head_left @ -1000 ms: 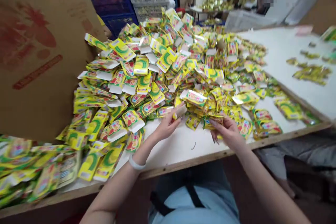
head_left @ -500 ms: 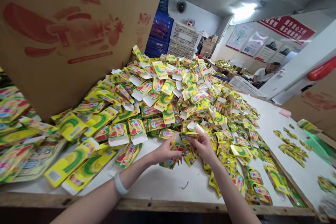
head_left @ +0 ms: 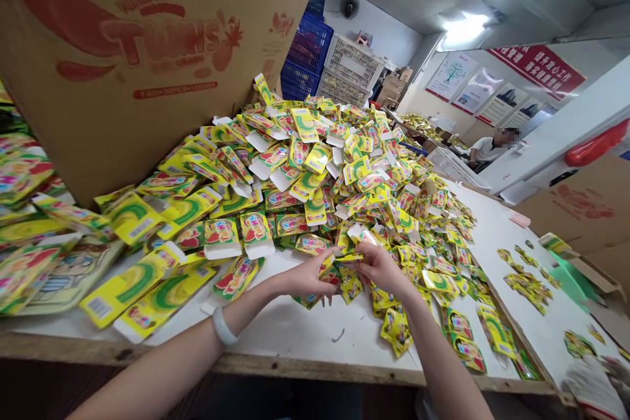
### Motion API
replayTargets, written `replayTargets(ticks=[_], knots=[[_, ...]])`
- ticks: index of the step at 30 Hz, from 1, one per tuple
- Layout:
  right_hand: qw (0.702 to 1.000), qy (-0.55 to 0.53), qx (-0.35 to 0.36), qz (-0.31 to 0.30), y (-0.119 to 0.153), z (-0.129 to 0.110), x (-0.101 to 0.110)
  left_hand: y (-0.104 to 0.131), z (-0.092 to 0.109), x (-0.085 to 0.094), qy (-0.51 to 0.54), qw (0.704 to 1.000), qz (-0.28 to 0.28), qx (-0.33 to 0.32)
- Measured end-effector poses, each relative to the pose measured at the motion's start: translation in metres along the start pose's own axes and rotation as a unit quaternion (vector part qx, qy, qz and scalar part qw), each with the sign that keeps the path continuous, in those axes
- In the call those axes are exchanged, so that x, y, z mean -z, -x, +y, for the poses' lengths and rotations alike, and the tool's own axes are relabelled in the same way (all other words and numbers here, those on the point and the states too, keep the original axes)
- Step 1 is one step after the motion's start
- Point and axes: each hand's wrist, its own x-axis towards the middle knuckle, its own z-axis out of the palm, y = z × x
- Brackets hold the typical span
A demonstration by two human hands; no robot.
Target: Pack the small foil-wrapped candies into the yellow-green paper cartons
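Note:
My left hand (head_left: 311, 275) is closed round a small printed carton (head_left: 309, 302) in yellow, green and red, most of it hidden behind the fingers. Close beside it, my right hand (head_left: 381, 269) pinches a thin yellow packet (head_left: 350, 257) at the carton's upper end. Whether the packet's tip is inside the carton I cannot tell. Behind both hands rises a big heap of flat yellow-and-green cartons (head_left: 315, 159), several with white flaps standing open. Small shiny yellow sachets (head_left: 396, 331) lie below and right of my right hand.
A tall brown cardboard box (head_left: 123, 111) stands on the left. A wooden strip (head_left: 275, 365) edges the white table (head_left: 315, 335). More sachets (head_left: 529, 289) lie beyond a divider on the right. Far back, a person (head_left: 492, 144) sits near stacked crates (head_left: 352, 62).
The view has shifted slightly, with the table's right side sliding left. My hands stay together at the carton; the right-hand fingers have drawn lower over the yellow packet.

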Motion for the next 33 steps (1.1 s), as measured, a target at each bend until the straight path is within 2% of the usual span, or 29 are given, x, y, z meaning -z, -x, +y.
replayTargets(ticks=[3, 6, 9, 13, 17, 20, 24, 25, 29, 31, 33], knots=[[1.0, 0.021, -0.008, -0.007, 0.002, 0.002, -0.004, 0.001, 0.002, -0.001, -0.028, 1.0, -0.012, -0.004], [0.999, 0.048, 0.012, 0.011, 0.005, -0.001, -0.013, 0.001, 0.001, -0.005, -0.057, 0.998, 0.01, -0.027], [0.999, 0.02, 0.023, 0.017, 0.007, -0.005, -0.02, 0.0, -0.003, -0.007, -0.024, 0.999, 0.028, -0.024], [0.998, -0.065, -0.01, 0.013, 0.005, 0.001, -0.02, -0.002, -0.005, -0.004, 0.043, 0.999, 0.013, -0.013], [0.998, -0.056, -0.029, -0.005, 0.013, 0.006, -0.016, -0.001, -0.005, -0.005, 0.047, 0.999, -0.012, 0.001], [0.998, -0.046, -0.039, -0.009, 0.028, 0.007, -0.013, 0.001, -0.008, -0.012, 0.056, 0.998, -0.019, 0.01], [0.998, -0.027, -0.002, 0.062, 0.05, 0.016, -0.018, 0.002, -0.009, -0.023, 0.037, 0.999, -0.031, 0.014], [0.998, -0.033, -0.009, 0.055, 0.055, 0.021, -0.02, 0.003, -0.008, -0.026, 0.025, 0.999, -0.038, 0.018], [0.994, -0.087, -0.053, -0.035, 0.075, 0.041, -0.033, 0.006, -0.013, -0.04, 0.006, 0.996, -0.072, 0.051], [0.995, -0.086, -0.043, -0.031, 0.082, 0.048, -0.043, 0.007, -0.019, -0.048, -0.02, 0.997, -0.068, 0.04], [0.998, -0.058, -0.024, 0.014, 0.088, 0.047, -0.052, 0.007, -0.025, -0.054, -0.057, 0.997, -0.057, 0.015]])
